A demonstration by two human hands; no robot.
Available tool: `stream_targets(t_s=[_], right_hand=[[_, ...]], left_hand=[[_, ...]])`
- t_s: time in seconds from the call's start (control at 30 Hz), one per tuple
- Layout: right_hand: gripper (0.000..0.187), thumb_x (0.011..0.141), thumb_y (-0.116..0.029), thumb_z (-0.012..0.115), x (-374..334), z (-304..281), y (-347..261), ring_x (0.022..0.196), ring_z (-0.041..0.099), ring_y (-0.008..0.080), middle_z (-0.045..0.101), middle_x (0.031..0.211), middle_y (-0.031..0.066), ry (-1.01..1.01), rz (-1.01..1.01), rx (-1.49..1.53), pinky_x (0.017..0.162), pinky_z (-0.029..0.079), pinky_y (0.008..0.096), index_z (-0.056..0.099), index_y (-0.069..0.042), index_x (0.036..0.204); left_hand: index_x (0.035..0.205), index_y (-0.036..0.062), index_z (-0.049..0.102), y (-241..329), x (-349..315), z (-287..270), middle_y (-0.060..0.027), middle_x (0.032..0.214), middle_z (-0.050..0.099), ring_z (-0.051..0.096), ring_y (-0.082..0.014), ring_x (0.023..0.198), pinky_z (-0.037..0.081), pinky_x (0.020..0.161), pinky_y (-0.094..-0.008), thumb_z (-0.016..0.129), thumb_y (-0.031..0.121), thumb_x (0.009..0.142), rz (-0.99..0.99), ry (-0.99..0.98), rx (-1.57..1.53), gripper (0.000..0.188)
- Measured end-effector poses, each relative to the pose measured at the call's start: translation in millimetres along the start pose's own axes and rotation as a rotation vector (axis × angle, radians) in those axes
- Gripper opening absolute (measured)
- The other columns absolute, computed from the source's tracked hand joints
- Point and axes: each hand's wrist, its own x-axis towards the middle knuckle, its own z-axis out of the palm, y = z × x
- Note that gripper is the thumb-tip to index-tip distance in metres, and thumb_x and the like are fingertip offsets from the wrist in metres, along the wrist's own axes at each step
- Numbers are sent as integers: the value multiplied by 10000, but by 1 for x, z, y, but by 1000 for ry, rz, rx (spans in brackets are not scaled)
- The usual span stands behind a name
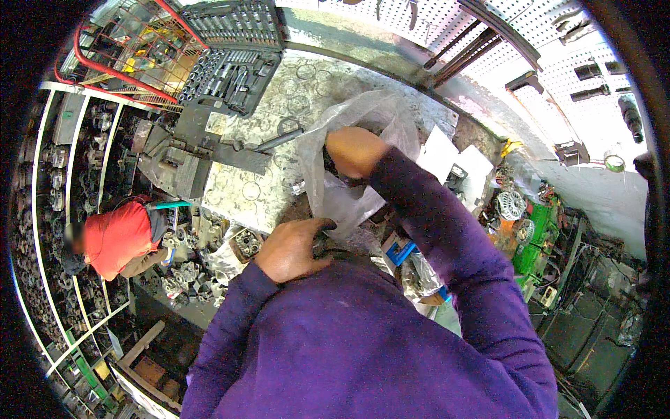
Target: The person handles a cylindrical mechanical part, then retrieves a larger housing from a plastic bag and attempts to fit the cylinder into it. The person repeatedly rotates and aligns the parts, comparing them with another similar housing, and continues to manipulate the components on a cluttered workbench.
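A crumpled clear plastic bag (317, 183) stands with its mouth spread on the worn workbench (258, 167). My right hand (356, 150) is down in the mouth of this bag. Its fingers point inward and are hidden, so what they touch does not show; dark contents are partly visible around it. Close to my body, at the bench's near edge, my left hand (296, 250) is open, thumb and forefinger apart, just below the bag. A hammer-like tool with a dark handle (279, 140) lies left of the bag.
A bench vise (174, 164) sits at the bench's left end, with an open socket set (230, 80) behind it. White papers (440, 153) lie to the right. A person in a red top (125, 241) bends over metal parts beside loaded shelves (70, 174). Tools hang on a pegboard (558, 49).
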Motion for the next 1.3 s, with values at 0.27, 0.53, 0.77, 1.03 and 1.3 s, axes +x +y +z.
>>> stream_targets(t_s=[0.27,0.53,0.77,1.03,1.3], right_hand=[[340,865,-254,644,71,163,55,1018,739,395,765,1051,222,-81,434,-31,883,589,443,783,-29,1079],[400,950,-347,635,23,100,36,1103,702,362,738,1212,151,90,399,324,954,547,431,714,-107,1261],[427,973,-356,662,-42,37,-16,1124,680,370,721,1253,151,374,309,169,986,523,420,675,-114,1324],[538,863,-174,833,-119,17,-70,958,733,341,751,1097,201,546,458,524,877,552,402,631,-42,1344],[566,848,-74,830,-141,1,-142,958,735,231,772,1099,148,733,604,837,890,576,382,624,-31,1373]], left_hand=[[1270,21,641,-11,-4,-7,-223,1079,722,691,-423,991,555,877,-508,832,285,726,-51,25,48,634],[1280,36,637,-24,-6,-7,-204,1050,718,687,-413,994,556,869,-504,823,295,738,-26,33,58,628],[1263,31,639,-25,3,-7,-206,1050,713,694,-409,964,565,852,-488,817,310,753,90,65,-27,608],[1294,46,644,-27,-17,-32,-227,1139,723,714,-403,1038,578,922,-455,841,280,772,103,29,-38,606],[1296,-4,649,-61,-51,-57,-164,1117,747,732,-262,972,583,848,-386,842,258,814,123,60,-280,581]])
